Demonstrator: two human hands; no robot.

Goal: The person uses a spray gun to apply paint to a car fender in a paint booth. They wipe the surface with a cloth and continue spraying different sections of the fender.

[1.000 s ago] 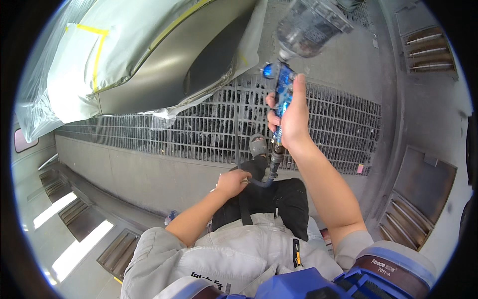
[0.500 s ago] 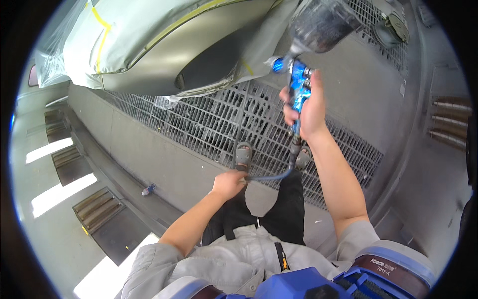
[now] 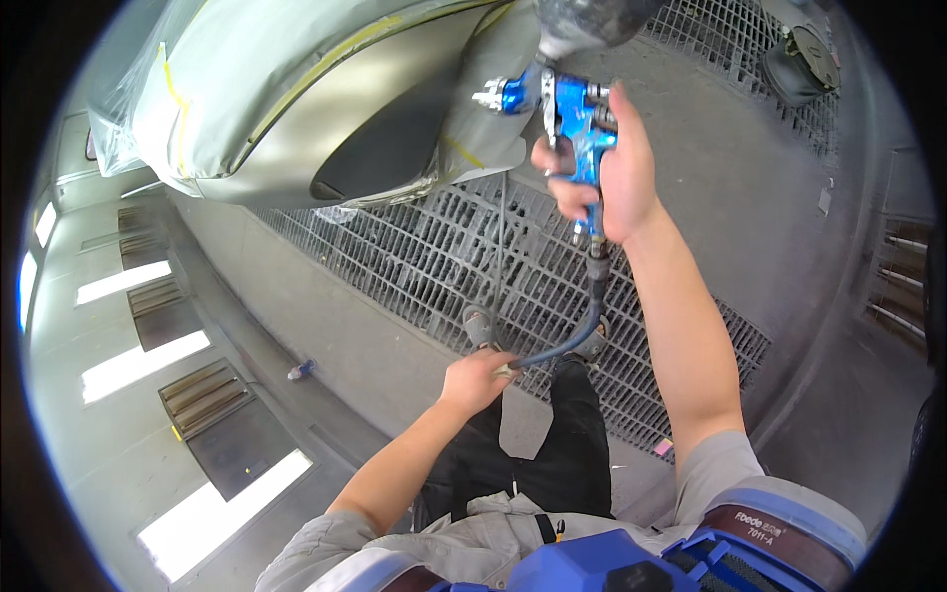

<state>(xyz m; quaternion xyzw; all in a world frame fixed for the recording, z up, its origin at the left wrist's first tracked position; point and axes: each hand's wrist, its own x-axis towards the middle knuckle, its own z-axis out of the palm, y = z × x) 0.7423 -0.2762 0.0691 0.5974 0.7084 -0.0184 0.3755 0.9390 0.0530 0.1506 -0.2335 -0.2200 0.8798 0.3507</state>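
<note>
My right hand (image 3: 623,176) is wrapped round the grip of a blue spray gun (image 3: 582,113), its fingers at the trigger. The gun's silver nozzle points left, toward the bumper. On top sits a dark, smudged paint cup (image 3: 592,20), cut off by the upper edge. A grey-blue air hose (image 3: 582,335) runs from the gun's base down to my left hand (image 3: 473,381), which is closed around it. To the left of the gun is a car bumper (image 3: 355,99) with a smooth grey-beige finish and a dark oval recess. Pale masking sheet (image 3: 237,59) and yellow tape border it.
Metal floor grating (image 3: 414,247) lies under my sandalled feet. A round grey drum (image 3: 801,65) stands at the far right. A small bottle-like item (image 3: 301,370) lies by the left wall, which has louvred vents (image 3: 205,393) and bright panels.
My right hand and the spray gun have moved left and slightly up, closer to the bumper. My left hand has shifted right and a little lower with the hose. The whole view has also shifted.
</note>
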